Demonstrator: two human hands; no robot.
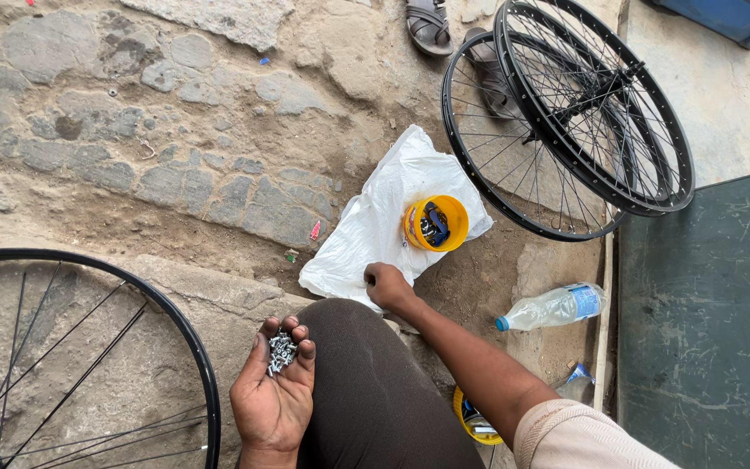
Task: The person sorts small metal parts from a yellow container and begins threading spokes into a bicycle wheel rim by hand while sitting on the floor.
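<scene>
**Nipples in my left palm, right hand at the bag**

Here, my left hand (275,391) is turned palm up beside my knee (366,382), fingers curled in loosely to make a cup. In that cup lies a small heap of silvery metal bits, spoke nipples (281,351) by the look of them, resting against the base of my fingers. The hand cradles them, half open, not clenched.

My right hand (388,285) reaches across my knee to the near edge of a white plastic bag (375,226) spread on the ground. Its fingers are drawn together into a loose fist touching the bag; whether they pinch anything I cannot tell from this angle.

On the bag sits a yellow tub (453,219) with dark parts inside, well apart from my left hand and just beyond my right.

A spoked rim (180,334) lies at my left, close to the hand with the nipples. Two more wheels (566,122) lean together past the bag. A clear plastic bottle (553,306) lies on its side to the right of my forearm, near a dark green metal sheet (705,330). A second yellow tub (470,417) peeks out under my right arm. The ground is rough stone and dirt.
</scene>
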